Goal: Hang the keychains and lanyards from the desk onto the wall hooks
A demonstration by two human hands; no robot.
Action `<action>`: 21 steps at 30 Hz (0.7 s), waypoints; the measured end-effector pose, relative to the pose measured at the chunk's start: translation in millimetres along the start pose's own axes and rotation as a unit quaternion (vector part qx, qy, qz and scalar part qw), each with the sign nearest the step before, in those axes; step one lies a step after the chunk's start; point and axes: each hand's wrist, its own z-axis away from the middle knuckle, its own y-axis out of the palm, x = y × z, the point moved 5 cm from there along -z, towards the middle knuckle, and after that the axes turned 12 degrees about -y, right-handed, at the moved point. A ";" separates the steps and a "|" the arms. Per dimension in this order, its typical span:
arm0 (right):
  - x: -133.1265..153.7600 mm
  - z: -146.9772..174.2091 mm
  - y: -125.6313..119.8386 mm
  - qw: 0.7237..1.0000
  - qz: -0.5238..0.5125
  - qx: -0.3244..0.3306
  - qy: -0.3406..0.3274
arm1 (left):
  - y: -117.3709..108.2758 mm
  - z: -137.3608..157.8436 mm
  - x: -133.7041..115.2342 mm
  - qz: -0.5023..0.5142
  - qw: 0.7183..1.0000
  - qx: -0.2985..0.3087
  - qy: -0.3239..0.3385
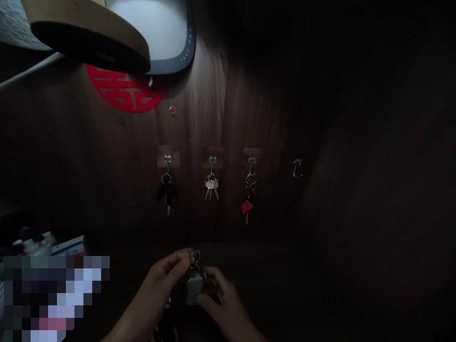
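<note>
You face a dark wood-grain wall panel, dimly lit, its grain running upright. Take the row of wall hooks as your landmark: four hooks sit level across the panel, three on pale adhesive pads with key bunches hanging from them, the rightmost hook bare. Above and left of the row hangs a red paper cut-out, partly covered by a dark-rimmed mirror that catches the brightest light here. A small red pin sits between cut-out and hooks. Below and far left of the row, boxes and bottles stand in shadow. Right of the row everything falls into darkness.
</note>
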 end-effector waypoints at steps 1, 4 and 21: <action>-2.2 0.1 1.2 1.000 -0.017 0.007 0.002 | 0.0 1.0 -2.4 0.009 1.000 0.002 -0.004; -5.6 0.4 4.5 0.998 -0.065 0.022 0.007 | -4.7 1.3 -10.0 0.012 1.000 -0.016 -0.004; -5.6 4.3 -0.6 0.982 -0.163 -0.012 0.098 | -17.8 -16.2 -0.8 0.102 0.992 0.070 -0.006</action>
